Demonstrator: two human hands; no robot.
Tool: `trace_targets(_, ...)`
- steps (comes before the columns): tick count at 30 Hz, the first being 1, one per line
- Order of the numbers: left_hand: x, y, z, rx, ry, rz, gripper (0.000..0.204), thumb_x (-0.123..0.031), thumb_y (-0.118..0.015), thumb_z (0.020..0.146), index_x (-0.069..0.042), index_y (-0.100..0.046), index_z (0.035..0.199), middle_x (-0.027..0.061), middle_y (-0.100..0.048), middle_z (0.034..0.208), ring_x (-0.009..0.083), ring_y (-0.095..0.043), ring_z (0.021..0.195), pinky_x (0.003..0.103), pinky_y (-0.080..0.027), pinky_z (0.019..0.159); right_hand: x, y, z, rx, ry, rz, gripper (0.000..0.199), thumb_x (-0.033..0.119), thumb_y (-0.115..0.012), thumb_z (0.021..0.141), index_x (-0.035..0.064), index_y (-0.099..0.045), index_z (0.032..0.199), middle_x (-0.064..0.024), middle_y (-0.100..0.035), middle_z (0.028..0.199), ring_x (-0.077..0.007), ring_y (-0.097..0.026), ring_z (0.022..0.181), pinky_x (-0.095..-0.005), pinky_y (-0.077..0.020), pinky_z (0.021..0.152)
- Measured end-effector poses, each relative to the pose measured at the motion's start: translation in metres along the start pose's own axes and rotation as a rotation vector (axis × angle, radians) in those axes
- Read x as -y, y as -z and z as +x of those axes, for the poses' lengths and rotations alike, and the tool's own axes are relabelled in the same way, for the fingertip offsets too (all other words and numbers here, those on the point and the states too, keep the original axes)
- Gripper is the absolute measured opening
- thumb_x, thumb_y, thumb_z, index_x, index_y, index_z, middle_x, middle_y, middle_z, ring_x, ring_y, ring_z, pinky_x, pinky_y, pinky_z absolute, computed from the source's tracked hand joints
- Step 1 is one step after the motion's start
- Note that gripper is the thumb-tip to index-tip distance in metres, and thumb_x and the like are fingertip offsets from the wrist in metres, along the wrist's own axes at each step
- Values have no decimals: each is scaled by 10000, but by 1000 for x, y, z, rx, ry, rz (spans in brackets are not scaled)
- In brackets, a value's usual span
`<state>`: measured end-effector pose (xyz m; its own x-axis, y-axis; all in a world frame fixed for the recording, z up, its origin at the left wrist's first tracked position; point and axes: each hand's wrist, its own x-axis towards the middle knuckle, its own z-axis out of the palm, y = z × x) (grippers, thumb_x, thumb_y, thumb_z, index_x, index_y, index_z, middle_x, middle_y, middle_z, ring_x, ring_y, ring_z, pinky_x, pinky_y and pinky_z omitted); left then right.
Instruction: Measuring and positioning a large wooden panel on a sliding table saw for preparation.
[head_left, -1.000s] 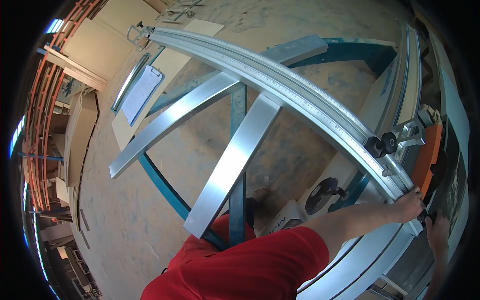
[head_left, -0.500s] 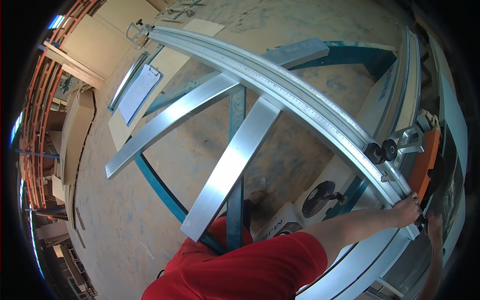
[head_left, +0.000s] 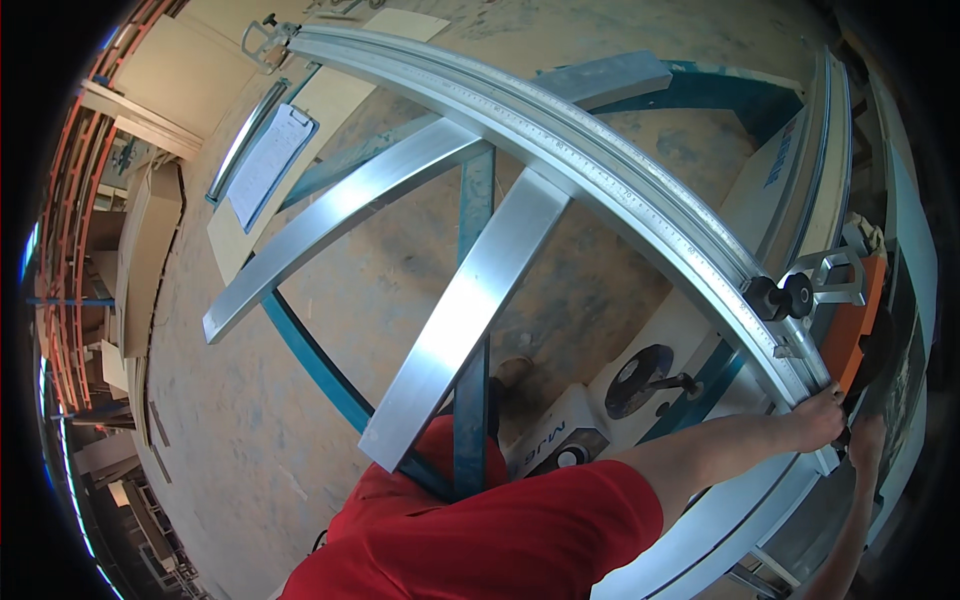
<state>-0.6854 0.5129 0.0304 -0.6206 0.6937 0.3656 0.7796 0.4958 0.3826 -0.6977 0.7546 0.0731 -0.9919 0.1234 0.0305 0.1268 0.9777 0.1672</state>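
A long silver aluminium rail (head_left: 620, 190) with a measuring scale along it runs from the far left to the near right. My left hand (head_left: 818, 420) is closed around its near right end. My right hand (head_left: 867, 440) is right beside it, its fingers drawn together at a small dark part below the rail's end. What those fingers hold is too small and shadowed to make out. Just beyond my hands, a metal flip stop (head_left: 825, 278) with black knobs (head_left: 778, 297) sits on the rail. An orange strip (head_left: 852, 325) stands beside that stop.
Broad silver support bars (head_left: 470, 320) and a teal frame (head_left: 318, 358) reach out left of my body. A clipboard with paper (head_left: 270, 165) lies on a board at the far left. Below the rail is a white machine body with a handwheel (head_left: 638, 380). Orange racking (head_left: 75, 240) lines the left.
The view has tilted slightly, so the rail and support bars appear a little higher. My right hand has come up slightly, closer to my left hand, which keeps its hold on the rail.
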Motion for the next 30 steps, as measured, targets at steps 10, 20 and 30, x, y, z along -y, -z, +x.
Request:
trace_targets(10,-19,-9,7,-16,-18,-22,221,-222,-580,838,-97,-747,912,51,-707,955,243,-579,1074,450,-304,1065,43,73,-37,199,642,-166,167,66,-596,826,-6,-530,690,-210,-536,696,-423,-584,690,-505,-464,601)
trace_targets(20,25,-4,1,-94,8,-63,133,-172,-613,829,-170,-746,833,50,-727,859,203,-673,903,380,-424,870,98,59,5,307,288,-530,247,181,-541,899,12,-714,852,-242,-677,824,-357,-690,832,-461,-557,751)
trace_targets(30,52,130,-257,-273,210,-587,191,-10,-628,857,-16,-703,1032,166,-704,955,314,-688,879,352,-538,753,123,72,-31,90,-221,-104,240,157,-530,875,4,-706,931,-231,-693,947,-380,-679,941,-469,-547,824)
